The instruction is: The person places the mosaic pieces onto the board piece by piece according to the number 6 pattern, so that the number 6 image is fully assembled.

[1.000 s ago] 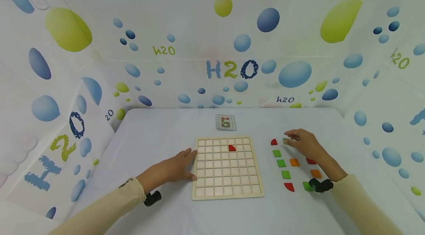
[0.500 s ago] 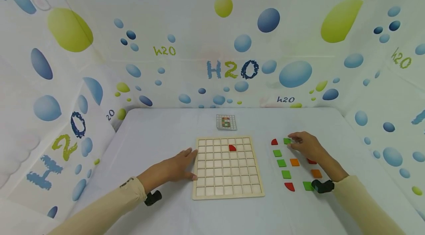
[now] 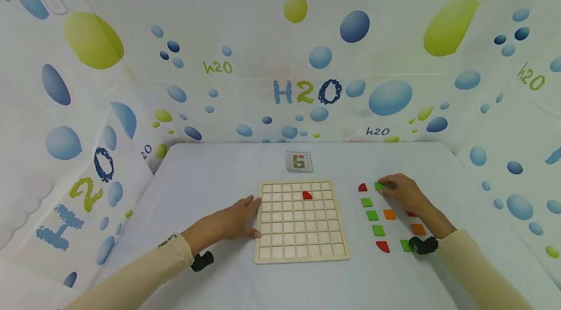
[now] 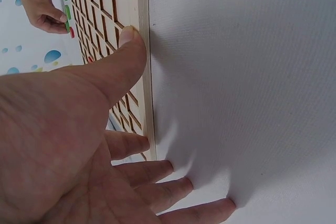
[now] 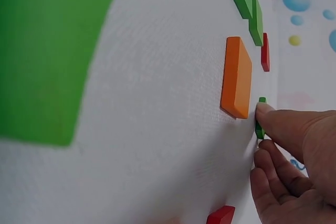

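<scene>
My left hand (image 3: 234, 218) rests on the left edge of a wooden grid board (image 3: 300, 222), its fingers spread and mostly straight. In the left wrist view the thumb lies over the board's frame. One red quarter-round tile (image 3: 307, 195) sits in a cell near the board's far side. To the right of the board, my right hand (image 3: 402, 193) pinches a green square tile (image 3: 379, 186) at the far end of the loose tiles. The right wrist view has the thumb on this green tile (image 5: 260, 121), which is at table level; whether it is lifted I cannot tell.
Several loose tiles lie in columns right of the board, among them a green square (image 3: 371, 215), an orange square (image 3: 389, 214) and a red quarter-round (image 3: 382, 246). A small pattern card (image 3: 299, 161) lies beyond the board. Part of the tiles is under my right forearm.
My right fingers stood a little apart at the green tile half a second ago; they have now come together on its right side. The left hand stays on the board.
</scene>
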The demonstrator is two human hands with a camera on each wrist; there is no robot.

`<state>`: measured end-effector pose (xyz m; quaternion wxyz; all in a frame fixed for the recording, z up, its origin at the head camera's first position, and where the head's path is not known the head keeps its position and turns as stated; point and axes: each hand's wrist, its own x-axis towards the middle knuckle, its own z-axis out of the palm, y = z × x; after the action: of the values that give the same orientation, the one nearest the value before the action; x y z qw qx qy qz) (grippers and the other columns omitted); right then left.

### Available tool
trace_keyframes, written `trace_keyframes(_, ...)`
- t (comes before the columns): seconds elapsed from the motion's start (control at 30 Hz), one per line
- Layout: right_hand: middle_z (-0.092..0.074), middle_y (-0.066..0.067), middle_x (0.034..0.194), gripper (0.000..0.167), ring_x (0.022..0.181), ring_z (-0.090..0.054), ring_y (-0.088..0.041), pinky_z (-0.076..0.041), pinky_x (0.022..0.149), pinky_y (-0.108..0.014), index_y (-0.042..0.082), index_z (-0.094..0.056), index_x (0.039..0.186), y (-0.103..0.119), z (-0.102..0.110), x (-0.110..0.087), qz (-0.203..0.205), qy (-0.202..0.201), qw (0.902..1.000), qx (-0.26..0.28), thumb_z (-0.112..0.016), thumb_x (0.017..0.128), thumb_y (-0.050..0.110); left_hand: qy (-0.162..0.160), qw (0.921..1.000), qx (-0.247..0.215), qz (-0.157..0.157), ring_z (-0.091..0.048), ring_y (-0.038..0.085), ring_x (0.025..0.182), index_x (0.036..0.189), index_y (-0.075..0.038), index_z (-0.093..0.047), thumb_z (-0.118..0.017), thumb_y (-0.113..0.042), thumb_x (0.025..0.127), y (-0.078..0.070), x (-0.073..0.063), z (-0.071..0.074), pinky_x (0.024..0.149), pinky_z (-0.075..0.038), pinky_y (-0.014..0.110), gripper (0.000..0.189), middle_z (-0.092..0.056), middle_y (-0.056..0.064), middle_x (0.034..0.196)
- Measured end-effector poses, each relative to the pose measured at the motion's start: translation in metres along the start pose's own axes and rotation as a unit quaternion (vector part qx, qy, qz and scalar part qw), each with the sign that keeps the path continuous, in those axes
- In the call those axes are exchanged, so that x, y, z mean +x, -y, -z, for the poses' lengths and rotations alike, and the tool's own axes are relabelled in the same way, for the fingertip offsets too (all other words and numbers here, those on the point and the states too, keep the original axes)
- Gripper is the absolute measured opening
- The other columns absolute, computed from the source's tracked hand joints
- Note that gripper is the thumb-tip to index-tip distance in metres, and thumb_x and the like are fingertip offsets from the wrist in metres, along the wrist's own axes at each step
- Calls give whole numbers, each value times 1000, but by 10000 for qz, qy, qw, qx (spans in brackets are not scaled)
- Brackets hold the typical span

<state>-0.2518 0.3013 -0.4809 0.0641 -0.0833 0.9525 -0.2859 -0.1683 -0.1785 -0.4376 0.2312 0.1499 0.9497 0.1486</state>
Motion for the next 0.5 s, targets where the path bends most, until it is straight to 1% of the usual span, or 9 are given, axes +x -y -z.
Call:
trace_keyframes(0.2,-64,-27,125,34,112,-61,-40,-52,106,-61,-4,-69,132,1,-1,-2,103,-102,9999,-57,-70,102,12,21,10000,14,23,-21,50,158,166,-2,-28,-79,-40,95,-1,-2,0,125,-29,63,96,-21,27,172)
trace_keyframes(0.5,-65,-26,125,34,111,-61,-39,-53,105,-61,-4,-69,132,1,-1,-3,121,-152,9998,-39,-70,102,12,47,10000,54,48,-21,49,159,166,-2,-26,-78,-40,96,-3,-2,0,126,-28,62,95,-20,26,173)
